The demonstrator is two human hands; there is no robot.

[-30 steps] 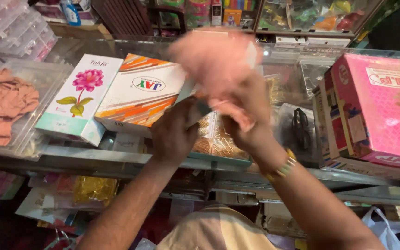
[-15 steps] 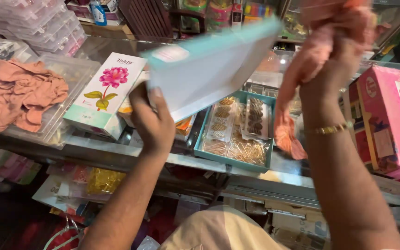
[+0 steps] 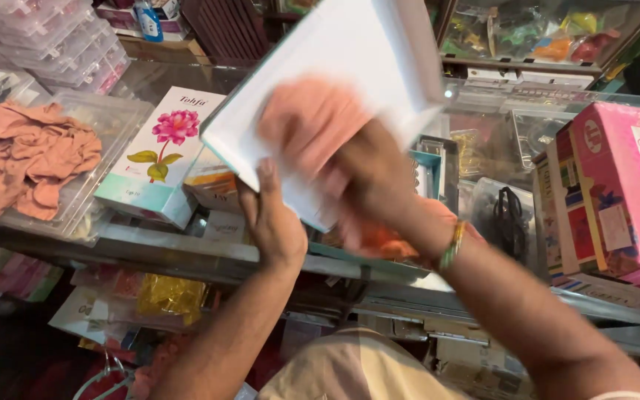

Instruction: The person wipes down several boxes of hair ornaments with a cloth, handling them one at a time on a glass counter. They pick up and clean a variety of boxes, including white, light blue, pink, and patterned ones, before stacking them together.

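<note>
My left hand (image 3: 274,222) grips the near edge of a flat white box lid with teal trim (image 3: 364,74), held tilted up above the glass counter. My right hand (image 3: 368,178), blurred by motion, presses a peach-pink cloth (image 3: 309,118) against the lid's white underside. A bangle (image 3: 451,244) shows on the right wrist. Part of an open teal tray (image 3: 427,174) peeks out behind the right hand; its contents are mostly hidden.
A white box with a pink flower picture (image 3: 161,155) lies on the glass counter (image 3: 172,248). At the left, a clear plastic tray (image 3: 105,122) holds crumpled peach cloths (image 3: 24,155). A pink box (image 3: 616,192) stands at the right. Stacked clear containers (image 3: 46,37) sit behind.
The lid has been tilted up steeper. My right hand came down from high on the right and now rubs the cloth across the lid's underside.
</note>
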